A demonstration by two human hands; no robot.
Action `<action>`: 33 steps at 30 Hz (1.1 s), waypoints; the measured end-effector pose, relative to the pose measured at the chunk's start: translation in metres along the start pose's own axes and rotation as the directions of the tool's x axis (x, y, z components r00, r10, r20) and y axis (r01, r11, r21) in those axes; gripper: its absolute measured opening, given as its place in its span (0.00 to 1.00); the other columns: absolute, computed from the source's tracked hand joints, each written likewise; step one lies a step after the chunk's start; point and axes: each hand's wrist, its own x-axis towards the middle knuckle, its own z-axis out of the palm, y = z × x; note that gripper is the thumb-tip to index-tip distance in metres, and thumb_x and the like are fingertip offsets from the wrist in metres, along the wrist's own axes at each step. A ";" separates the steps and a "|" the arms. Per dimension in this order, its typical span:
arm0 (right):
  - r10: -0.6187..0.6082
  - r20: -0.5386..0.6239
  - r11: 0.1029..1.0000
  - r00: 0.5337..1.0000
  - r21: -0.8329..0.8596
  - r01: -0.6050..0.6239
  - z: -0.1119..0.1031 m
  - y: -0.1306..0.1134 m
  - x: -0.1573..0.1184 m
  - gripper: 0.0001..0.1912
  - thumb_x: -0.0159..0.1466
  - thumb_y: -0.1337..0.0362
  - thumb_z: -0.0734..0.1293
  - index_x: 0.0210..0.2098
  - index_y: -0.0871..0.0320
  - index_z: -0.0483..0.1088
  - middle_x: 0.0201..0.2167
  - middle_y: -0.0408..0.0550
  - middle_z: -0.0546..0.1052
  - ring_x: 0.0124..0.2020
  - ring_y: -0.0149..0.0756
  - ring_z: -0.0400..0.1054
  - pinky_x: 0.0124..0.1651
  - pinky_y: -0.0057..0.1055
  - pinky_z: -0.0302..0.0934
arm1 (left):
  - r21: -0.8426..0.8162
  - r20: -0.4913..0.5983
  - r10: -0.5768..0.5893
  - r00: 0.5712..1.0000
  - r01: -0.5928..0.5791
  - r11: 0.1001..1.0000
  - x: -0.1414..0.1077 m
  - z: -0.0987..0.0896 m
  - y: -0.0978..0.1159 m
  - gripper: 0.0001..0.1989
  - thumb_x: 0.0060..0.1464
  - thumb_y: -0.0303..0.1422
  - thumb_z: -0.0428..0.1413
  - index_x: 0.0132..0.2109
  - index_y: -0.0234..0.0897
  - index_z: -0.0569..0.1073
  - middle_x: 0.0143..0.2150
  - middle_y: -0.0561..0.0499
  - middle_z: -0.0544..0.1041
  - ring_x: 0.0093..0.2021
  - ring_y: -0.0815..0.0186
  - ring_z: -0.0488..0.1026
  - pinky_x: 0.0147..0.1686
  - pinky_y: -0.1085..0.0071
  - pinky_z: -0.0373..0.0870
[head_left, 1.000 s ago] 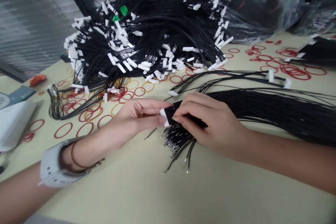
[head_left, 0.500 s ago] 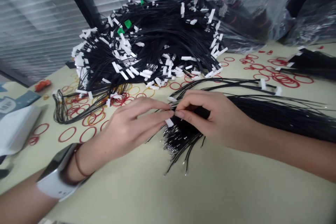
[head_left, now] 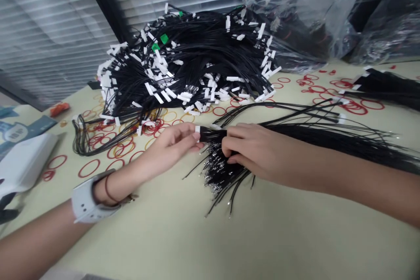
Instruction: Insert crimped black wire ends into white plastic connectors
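Between the thumb and fingers of my left hand (head_left: 177, 140) is a white connector (head_left: 197, 133), pinched at its edge. Black wires run from it to the right, toward my other hand. My right hand (head_left: 254, 146) is closed, its fingers curled down on black wires; the fingertips are partly hidden. Below and around it lies a thick bundle of loose black wires (head_left: 218, 179) with bare metal terminals at their ends. That bundle stretches away to the right under my forearm.
A large heap of black cables (head_left: 203, 39) with white connectors stands by the window blinds. Red and yellow rubber bands (head_left: 89, 168) are scattered over the table. Clear plastic bags (head_left: 295, 17) stand at the back right. A white box-like object (head_left: 29, 157) sits at the left.
My left hand has turned and drawn slightly left, now pinching the white connector. My right hand has curled its fingers further over the wires. The view has shifted a little.
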 end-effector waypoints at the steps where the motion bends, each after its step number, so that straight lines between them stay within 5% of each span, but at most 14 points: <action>1: 0.004 0.012 1.000 1.000 0.023 -0.004 0.000 0.001 0.000 0.06 0.60 0.72 0.56 0.29 0.59 0.62 0.30 0.47 0.64 0.32 0.33 0.59 0.36 0.32 0.54 | -0.108 0.006 -0.063 0.998 0.063 0.992 0.001 -0.001 -0.001 0.05 0.53 0.32 0.53 0.31 0.35 0.70 0.29 0.54 0.70 0.34 0.71 0.71 0.39 0.75 0.68; 7: 0.108 -0.029 0.976 0.994 0.191 -0.100 -0.007 0.003 0.004 0.06 0.60 0.72 0.56 0.28 0.58 0.60 0.27 0.41 0.66 0.28 0.27 0.58 0.30 0.26 0.52 | -0.367 0.056 -0.190 0.980 0.197 0.909 0.002 -0.004 -0.004 0.02 0.50 0.28 0.57 0.33 0.34 0.73 0.29 0.54 0.74 0.33 0.73 0.74 0.40 0.78 0.69; 12: 0.292 -0.170 0.933 0.941 0.268 -0.241 -0.002 0.001 0.010 0.06 0.59 0.66 0.61 0.27 0.57 0.67 0.25 0.39 0.71 0.25 0.26 0.61 0.28 0.25 0.52 | -0.370 0.070 -0.169 0.983 0.183 0.911 0.001 -0.005 -0.003 0.05 0.50 0.27 0.56 0.37 0.35 0.72 0.31 0.52 0.76 0.33 0.71 0.75 0.38 0.78 0.71; 19: 0.248 -0.487 0.924 0.838 0.379 -0.053 0.026 -0.004 0.007 0.05 0.61 0.70 0.59 0.32 0.57 0.65 0.27 0.40 0.69 0.29 0.24 0.62 0.31 0.21 0.56 | -0.194 0.105 -0.136 0.985 0.154 0.969 -0.001 -0.002 0.000 0.04 0.52 0.25 0.54 0.37 0.33 0.70 0.31 0.52 0.75 0.32 0.72 0.73 0.35 0.79 0.69; 33: 0.289 -0.399 0.919 0.870 0.371 -0.135 0.033 -0.002 0.011 0.07 0.60 0.69 0.59 0.29 0.59 0.68 0.27 0.42 0.68 0.30 0.25 0.61 0.34 0.23 0.56 | -0.152 0.100 -0.027 0.995 0.042 0.987 -0.003 0.006 -0.002 0.05 0.54 0.25 0.52 0.38 0.35 0.69 0.29 0.55 0.72 0.32 0.73 0.70 0.33 0.81 0.66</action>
